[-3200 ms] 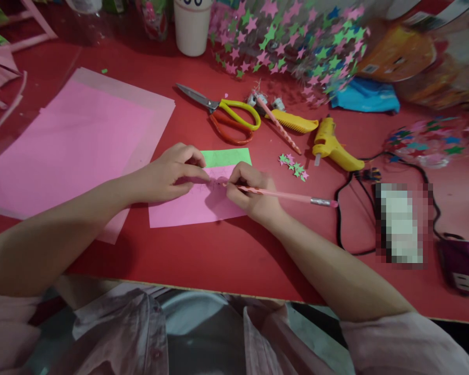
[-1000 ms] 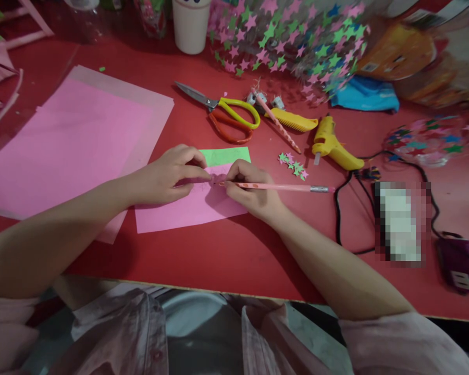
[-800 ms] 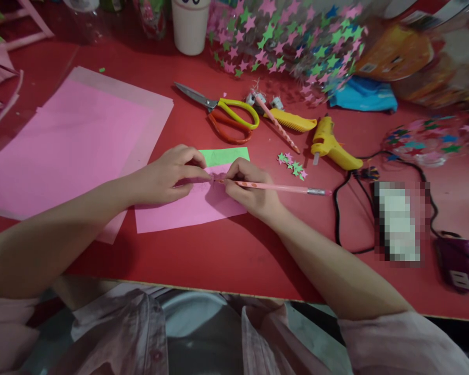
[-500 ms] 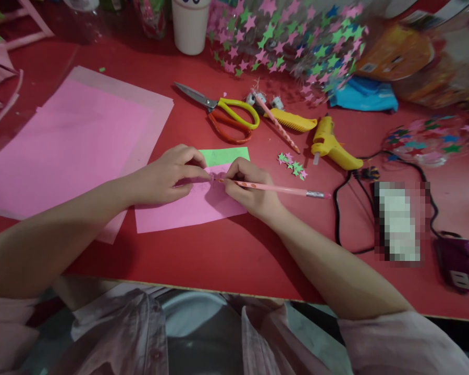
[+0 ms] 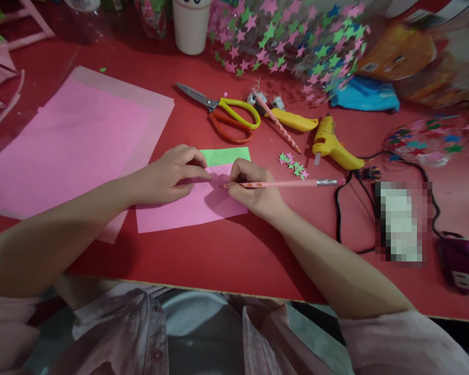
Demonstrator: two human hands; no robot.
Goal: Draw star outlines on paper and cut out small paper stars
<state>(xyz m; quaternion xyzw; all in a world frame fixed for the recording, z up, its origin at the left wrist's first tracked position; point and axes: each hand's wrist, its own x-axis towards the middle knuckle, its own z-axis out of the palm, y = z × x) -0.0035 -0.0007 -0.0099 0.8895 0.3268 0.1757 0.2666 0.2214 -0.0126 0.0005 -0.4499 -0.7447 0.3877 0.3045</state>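
Observation:
My right hand (image 5: 254,190) is closed around a pink pencil (image 5: 293,183) with brown spots and an eraser end pointing right. Its tip is over a small pink sheet (image 5: 172,216) that bears faint drawn lines near the middle. Stretched flat on the left part of that sheet, my left hand (image 5: 170,174) has thumb and fingers apart and holds nothing. A green strip of paper (image 5: 229,155) shows along the sheet's far edge. Little green and pink paper stars (image 5: 294,165) lie just beyond my right hand.
Large pink sheets (image 5: 89,125) cover the left side. Beyond my hands are scissors (image 5: 234,117), a second pink pencil (image 5: 281,130), a yellow cutter (image 5: 297,122) and a yellow glue gun (image 5: 334,146) with a black cord. A white cup (image 5: 191,28) and bags of stars (image 5: 289,41) stand behind.
My right hand has shifted slightly to the right with the pencil, and the pencil's tip has moved right over the sheet. My left hand stays in place.

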